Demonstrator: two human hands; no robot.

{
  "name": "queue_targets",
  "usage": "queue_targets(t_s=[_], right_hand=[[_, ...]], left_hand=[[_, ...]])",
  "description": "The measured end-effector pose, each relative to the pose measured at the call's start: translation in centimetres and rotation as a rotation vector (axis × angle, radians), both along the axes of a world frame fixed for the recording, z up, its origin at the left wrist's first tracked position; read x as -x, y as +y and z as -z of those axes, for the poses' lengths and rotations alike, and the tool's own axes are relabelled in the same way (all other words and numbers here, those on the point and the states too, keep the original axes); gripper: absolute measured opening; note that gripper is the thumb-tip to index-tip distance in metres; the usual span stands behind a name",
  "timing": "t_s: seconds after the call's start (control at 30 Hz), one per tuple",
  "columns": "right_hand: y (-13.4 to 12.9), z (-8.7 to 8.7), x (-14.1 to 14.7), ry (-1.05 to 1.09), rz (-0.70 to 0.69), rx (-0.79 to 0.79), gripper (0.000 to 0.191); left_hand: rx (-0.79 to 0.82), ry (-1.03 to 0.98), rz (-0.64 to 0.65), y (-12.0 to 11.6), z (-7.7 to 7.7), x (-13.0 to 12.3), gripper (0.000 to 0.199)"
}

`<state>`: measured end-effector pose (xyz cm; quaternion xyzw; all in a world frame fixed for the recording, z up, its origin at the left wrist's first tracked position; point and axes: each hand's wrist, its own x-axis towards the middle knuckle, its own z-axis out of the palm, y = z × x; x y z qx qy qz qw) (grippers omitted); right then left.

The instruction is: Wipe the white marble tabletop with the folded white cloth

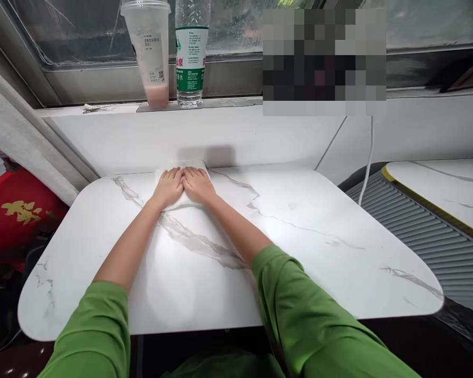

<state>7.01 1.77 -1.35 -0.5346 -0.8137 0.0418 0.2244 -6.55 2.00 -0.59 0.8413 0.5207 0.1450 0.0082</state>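
Note:
A folded white cloth (186,202) lies on the white marble-patterned table (299,262), close to its far edge by the wall. Both of my hands rest palm down on top of it, side by side, thumbs meeting in the middle. My left hand (169,186) has its fingers stretched forward and flat over the cloth's left half. My right hand (198,184) lies flat on the right half, fingers also extended. The palms hide much of the cloth.
On the windowsill stand a lidded plastic cup (153,63) with pink drink and a water bottle (191,58). A white cable (366,178) hangs at the right, by a ribbed grey surface (410,226). A red bag (19,210) is at the left.

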Motion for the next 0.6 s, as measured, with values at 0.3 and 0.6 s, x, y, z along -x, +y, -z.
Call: queue_targets(t_s=[0.3,0.6], right_hand=[[-1.7,-0.4,0.0,0.018,0.030,0.023,0.045],[-12.0,-0.3,-0.7,-0.028,0.018,0.061,0.051]], left_hand=[[0.011,0.004,-0.037,-1.8,-0.3,-0.3,0.043],[-0.026,0.050,0.060,-11.8,0.0,0.1,0.045]])
